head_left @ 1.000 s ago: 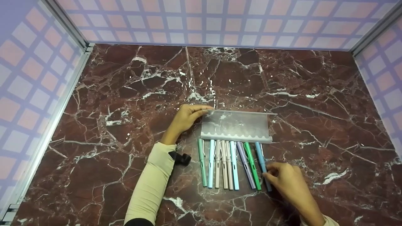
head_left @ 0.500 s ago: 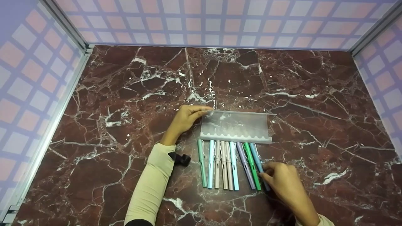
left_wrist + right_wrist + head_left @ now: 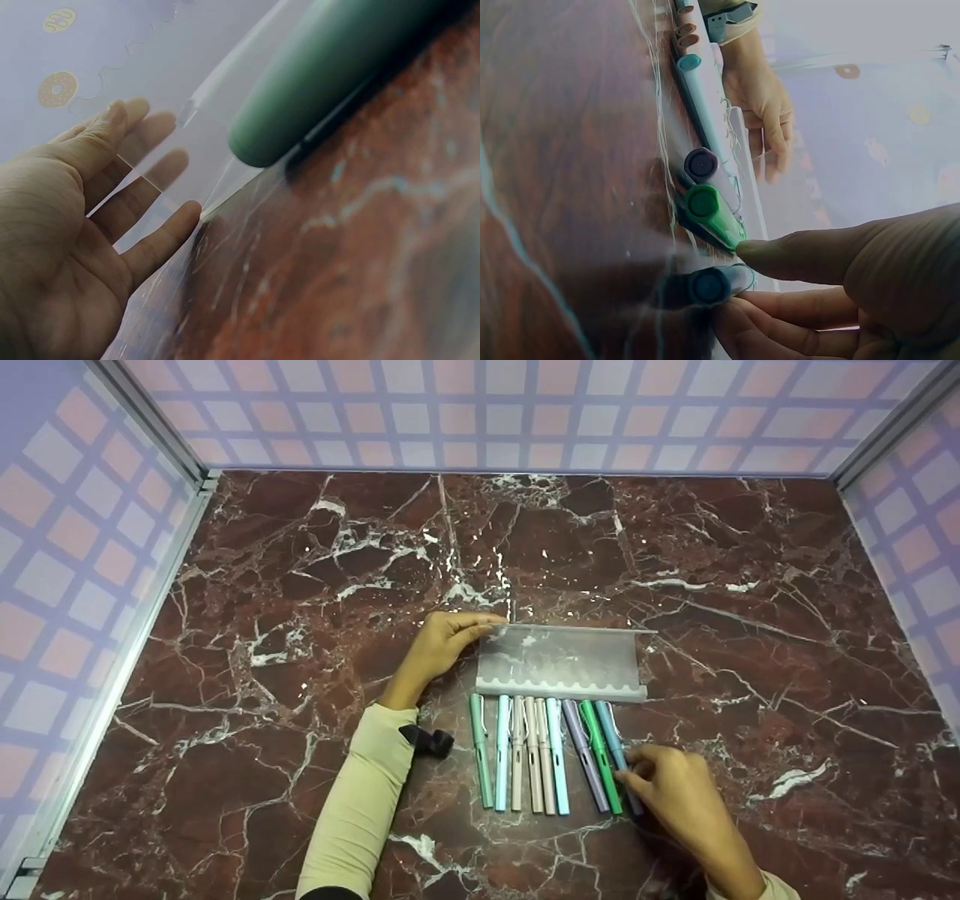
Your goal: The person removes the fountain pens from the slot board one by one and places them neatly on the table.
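My left hand (image 3: pixel 442 643) pinches the upper left edge of a clear plastic pen case (image 3: pixel 559 656) with a scalloped strip. In the left wrist view, its thumb and fingers lie on opposite sides of the clear panel. My right hand (image 3: pixel 679 791) holds the lower part of a blue pen (image 3: pixel 610 731) at the right end of a row of capped pens. The right wrist view has that blue pen (image 3: pixel 711 286) between thumb and fingers. Beside it lie a bright green pen (image 3: pixel 604 761) and a purple pen (image 3: pixel 585 754), both slanted.
Further left in the row are pale blue pens (image 3: pixel 501 765), several grey-beige pens (image 3: pixel 534 757) and a dark green pen (image 3: pixel 481 757). They lie on a dark red marbled table (image 3: pixel 300 585). Checked walls (image 3: pixel 487 416) enclose its back and sides.
The blue pen's upper end has swung left against the green pen, and my right hand has shifted slightly left with it. My left hand keeps its place on the case.
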Tool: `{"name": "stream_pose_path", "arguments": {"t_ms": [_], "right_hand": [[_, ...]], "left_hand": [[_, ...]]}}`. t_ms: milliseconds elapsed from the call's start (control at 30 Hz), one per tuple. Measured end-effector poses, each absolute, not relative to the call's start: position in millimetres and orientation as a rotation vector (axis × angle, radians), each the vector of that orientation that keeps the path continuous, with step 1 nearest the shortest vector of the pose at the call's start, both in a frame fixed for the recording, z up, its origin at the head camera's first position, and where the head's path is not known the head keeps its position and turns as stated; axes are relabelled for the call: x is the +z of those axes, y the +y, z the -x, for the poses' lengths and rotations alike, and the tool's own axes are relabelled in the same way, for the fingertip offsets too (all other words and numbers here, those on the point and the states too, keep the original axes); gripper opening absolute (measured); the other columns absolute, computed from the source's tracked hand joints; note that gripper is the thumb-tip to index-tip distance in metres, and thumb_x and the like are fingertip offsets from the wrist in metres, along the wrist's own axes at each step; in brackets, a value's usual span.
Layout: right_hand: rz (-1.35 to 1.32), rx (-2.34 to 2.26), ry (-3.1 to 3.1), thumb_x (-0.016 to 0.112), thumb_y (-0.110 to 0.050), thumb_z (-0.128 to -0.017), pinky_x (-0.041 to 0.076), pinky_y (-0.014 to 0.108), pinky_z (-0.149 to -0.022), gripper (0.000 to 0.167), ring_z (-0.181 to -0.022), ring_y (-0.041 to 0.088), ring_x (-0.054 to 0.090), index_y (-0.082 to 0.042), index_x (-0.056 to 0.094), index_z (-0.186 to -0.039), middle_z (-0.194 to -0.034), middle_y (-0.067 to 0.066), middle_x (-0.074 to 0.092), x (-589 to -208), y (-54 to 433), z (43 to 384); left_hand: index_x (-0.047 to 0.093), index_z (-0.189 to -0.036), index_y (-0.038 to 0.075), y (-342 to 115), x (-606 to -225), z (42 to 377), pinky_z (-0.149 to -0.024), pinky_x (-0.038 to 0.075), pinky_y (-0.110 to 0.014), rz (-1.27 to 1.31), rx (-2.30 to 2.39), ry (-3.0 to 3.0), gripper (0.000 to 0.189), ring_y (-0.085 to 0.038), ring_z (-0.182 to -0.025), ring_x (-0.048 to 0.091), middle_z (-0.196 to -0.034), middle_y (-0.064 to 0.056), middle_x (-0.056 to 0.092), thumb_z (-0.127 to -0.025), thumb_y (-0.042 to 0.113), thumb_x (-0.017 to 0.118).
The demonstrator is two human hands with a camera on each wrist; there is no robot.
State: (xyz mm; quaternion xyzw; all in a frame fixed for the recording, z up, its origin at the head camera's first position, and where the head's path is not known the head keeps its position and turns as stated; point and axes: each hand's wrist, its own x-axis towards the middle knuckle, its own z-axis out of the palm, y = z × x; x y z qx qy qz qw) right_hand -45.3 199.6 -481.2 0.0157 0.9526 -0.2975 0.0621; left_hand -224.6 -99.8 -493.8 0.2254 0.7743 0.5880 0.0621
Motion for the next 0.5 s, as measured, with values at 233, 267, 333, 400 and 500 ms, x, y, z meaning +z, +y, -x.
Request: {"name": "stream_pose_path", "arguments": {"t_ms": [233, 267, 333, 400, 500], "right_hand": [[-0.034, -0.904, 2.895, 0.085, -0.016, -0.079, 0.057, 0.026, -0.055, 0.019, -0.058, 0.011, 0.063, -0.006, 0.077, -0.093, -0.073, 0.002, 0.073, -481.2, 201.9, 48.7], [-0.033, -0.910, 2.888, 0.085, -0.016, -0.080, 0.057, 0.026, -0.054, 0.019, -0.057, 0.011, 0.063, -0.005, 0.077, -0.093, -0.074, 0.003, 0.073, -480.7, 202.7, 49.9], [-0.031, -0.915, 2.876, 0.083, -0.016, -0.082, 0.056, 0.025, -0.051, 0.020, -0.056, 0.011, 0.062, -0.003, 0.075, -0.095, -0.075, 0.005, 0.073, -478.8, 205.0, 53.4], [-0.039, -0.926, 2.854, 0.080, -0.016, -0.085, 0.052, 0.024, -0.044, 0.021, -0.051, 0.010, 0.058, -0.001, 0.074, -0.098, -0.075, 0.006, 0.072, -474.8, 208.5, 59.2], [-0.035, -0.925, 2.861, 0.076, -0.015, -0.089, 0.045, 0.023, -0.035, 0.022, -0.044, 0.011, 0.051, 0.001, 0.071, -0.104, -0.076, 0.009, 0.071, -466.0, 216.0, 74.4]], "left_hand": [[0.074, -0.115, 0.002, -102.0, -518.9, 238.1, -0.067, 0.058, -0.034, -0.653, 1.752, 2.362, 0.021, -0.031, -0.072, 0.065, -0.112, -0.017, 0.074, -0.099, 0.009, 0.061], [0.074, -0.115, 0.004, -103.6, -520.0, 238.1, -0.059, 0.053, -0.028, -0.655, 1.741, 2.365, 0.021, -0.027, -0.064, 0.059, -0.106, -0.019, 0.075, -0.099, 0.011, 0.062], [0.074, -0.116, 0.006, -107.9, -521.4, 237.8, -0.048, 0.040, -0.021, -0.676, 1.724, 2.362, 0.021, -0.018, -0.052, 0.045, -0.106, -0.019, 0.075, -0.099, 0.011, 0.063], [0.073, -0.120, 0.007, -113.9, -522.0, 237.2, -0.042, 0.032, -0.018, -0.720, 1.725, 2.333, 0.024, -0.010, -0.048, 0.036, -0.108, -0.017, 0.075, -0.098, 0.010, 0.065], [0.066, -0.129, 0.005, -124.4, -517.9, 235.5, -0.049, 0.043, -0.017, -0.804, 1.760, 2.258, 0.033, -0.004, -0.057, 0.049, -0.129, -0.013, 0.068, -0.096, 0.005, 0.064]]}}
